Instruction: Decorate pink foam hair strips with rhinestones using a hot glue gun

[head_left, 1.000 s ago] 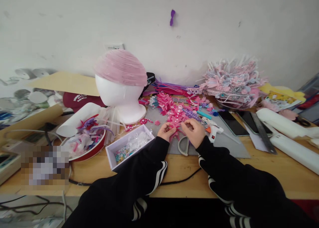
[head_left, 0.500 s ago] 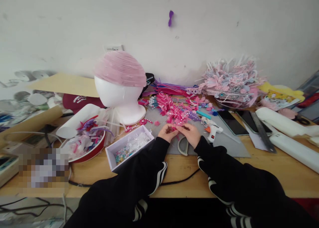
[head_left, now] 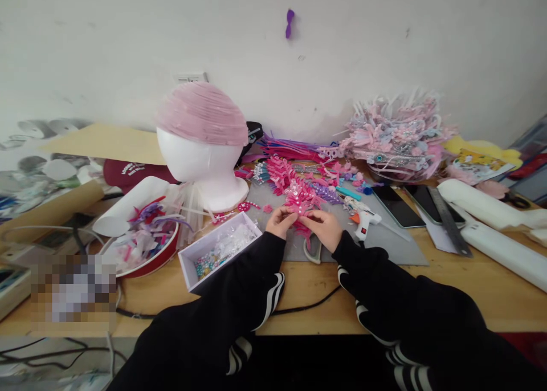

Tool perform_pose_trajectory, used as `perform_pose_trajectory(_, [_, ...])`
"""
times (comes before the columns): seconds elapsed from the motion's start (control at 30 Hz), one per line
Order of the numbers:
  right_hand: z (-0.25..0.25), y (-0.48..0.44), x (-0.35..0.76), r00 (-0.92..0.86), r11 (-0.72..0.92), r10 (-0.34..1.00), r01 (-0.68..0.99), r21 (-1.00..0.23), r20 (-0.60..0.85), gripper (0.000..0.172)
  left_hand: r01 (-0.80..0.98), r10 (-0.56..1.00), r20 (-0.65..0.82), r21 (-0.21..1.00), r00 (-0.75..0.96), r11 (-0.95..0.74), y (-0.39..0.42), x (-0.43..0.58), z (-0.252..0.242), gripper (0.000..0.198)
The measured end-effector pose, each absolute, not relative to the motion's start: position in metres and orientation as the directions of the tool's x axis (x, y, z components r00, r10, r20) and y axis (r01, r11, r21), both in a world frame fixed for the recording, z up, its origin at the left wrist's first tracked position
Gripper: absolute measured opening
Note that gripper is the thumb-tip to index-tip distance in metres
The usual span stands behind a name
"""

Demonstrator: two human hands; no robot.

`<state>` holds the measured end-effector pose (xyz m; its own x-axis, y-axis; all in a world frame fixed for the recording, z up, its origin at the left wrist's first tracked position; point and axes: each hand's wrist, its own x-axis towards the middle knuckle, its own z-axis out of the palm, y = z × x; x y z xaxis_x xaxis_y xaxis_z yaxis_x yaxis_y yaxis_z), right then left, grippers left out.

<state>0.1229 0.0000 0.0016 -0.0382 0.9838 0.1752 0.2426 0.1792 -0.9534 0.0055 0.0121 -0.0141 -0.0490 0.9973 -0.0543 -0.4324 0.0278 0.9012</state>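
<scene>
A bright pink beaded decoration [head_left: 296, 197] lies over the grey mat [head_left: 397, 248], its near end between my two hands. My left hand [head_left: 280, 222] pinches it from the left, thumb and fingers together. From the right, my right hand [head_left: 325, 228] closes thumb and forefinger on the same piece. Pink strips hang just below the fingertips. Part of a pale scissor handle [head_left: 316, 256] shows under my right hand. White and grey, a glue gun [head_left: 364, 219] rests to the right. A white box [head_left: 186, 265] of beads stands to the left.
Further left are a red-rimmed bowl [head_left: 164, 260] of ribbon scraps and a white foam head [head_left: 192, 166] in a pink cap. Two phones [head_left: 397, 206], a metal ruler [head_left: 448, 220] and white rolls [head_left: 504, 257] lie right. A heap of pale headbands [head_left: 397, 134] stands behind.
The pink decoration has shifted in my fingers; more of its beaded top shows, and pink strips now hang below my hands. My hands stay close together. The view has tilted slightly.
</scene>
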Motion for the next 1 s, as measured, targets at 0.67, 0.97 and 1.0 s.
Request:
perform_pose_trajectory(0.67, [-0.0006,-0.0031,0.1227,-0.054,0.252,0.967,0.331,-0.909,0.249,0.019,-0.436,0.997,-0.070,0.899,-0.043,0.044,0.0109,0.0059,-0.0123,0.033])
perform_pose_trajectory(0.97, [0.0005,-0.0050,0.1225,-0.056,0.320,0.944,0.405,-0.857,0.326,0.019,-0.449,0.998,-0.064,0.892,-0.029,0.044,0.0106,0.0074,-0.0128,0.039])
perform_pose_trajectory(1.0, [-0.0001,-0.0047,0.1227,-0.053,0.328,0.940,0.419,-0.847,0.338,0.019,-0.449,0.998,-0.057,0.893,-0.031,0.037,0.0104,0.0076,-0.0127,0.039])
